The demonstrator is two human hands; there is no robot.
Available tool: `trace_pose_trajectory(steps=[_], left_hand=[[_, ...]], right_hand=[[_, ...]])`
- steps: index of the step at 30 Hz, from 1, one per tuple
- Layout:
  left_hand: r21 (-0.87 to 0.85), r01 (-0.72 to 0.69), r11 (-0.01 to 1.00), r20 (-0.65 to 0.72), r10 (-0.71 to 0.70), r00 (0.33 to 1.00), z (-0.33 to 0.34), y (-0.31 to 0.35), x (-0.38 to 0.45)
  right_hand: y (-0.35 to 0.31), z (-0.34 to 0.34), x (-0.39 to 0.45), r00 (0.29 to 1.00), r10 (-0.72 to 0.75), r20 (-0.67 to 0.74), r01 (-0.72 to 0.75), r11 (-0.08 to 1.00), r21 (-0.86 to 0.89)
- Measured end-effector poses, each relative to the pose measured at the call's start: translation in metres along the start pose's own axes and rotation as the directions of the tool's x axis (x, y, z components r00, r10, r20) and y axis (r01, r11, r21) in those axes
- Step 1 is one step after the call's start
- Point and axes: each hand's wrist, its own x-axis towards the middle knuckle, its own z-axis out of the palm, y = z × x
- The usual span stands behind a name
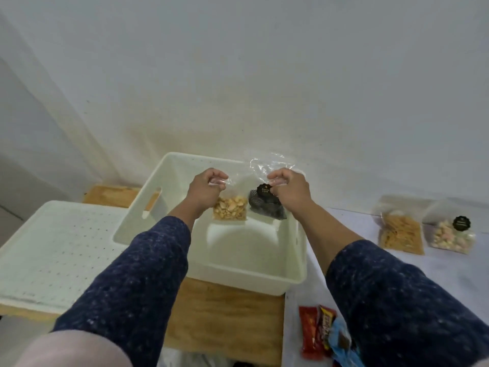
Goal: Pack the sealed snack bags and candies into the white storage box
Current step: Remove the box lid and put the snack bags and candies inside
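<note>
Over the white storage box [293, 266], the left hand [205, 190] pinched the clear top of a bag of pale snack pieces [230, 211], the right hand [289, 190] that of a dark candy bag [267, 205]. Both looked light, limp and slippery; gripping the gathered film above the contents seemed safest.

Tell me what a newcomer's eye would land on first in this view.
First, the two hands raised over the open white storage box at centre: the left hand pinches the top of a clear bag of pale nuts, the right hand a clear bag of dark candies. Next, two more snack bags lie on the table at the right, and red candy wrappers lie near the bottom edge.
</note>
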Motion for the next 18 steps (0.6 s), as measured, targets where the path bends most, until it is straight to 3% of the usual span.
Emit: trace_pose_trajectory(steps=[5, 10, 13, 18], left_hand=[[-0.001, 0.066, 0.998, 0.122, -0.066, 0.990, 0.028, -0.040, 0.036], [0.070, 0.043, 0.997, 0.140, -0.053, 0.989, 0.046, -0.065, 0.058], [0.131, 0.044, 0.990, 0.180, -0.067, 0.981, 0.052, -0.066, 0.065], [0.384, 0.034, 0.923, 0.211, -0.123, 0.970, 0.057, -0.055, 0.065]], right_hand=[[0.029, 0.032, 0.024, 0.993, 0.115, -0.035, -0.117, 0.992, -0.056], [0.051, 0.051, 0.041, 0.977, 0.183, -0.107, -0.190, 0.979, -0.066], [0.053, 0.052, 0.048, 0.974, 0.167, -0.156, -0.200, 0.952, -0.232], [0.034, 0.043, 0.042, 0.976, 0.218, -0.012, -0.186, 0.799, -0.572]])
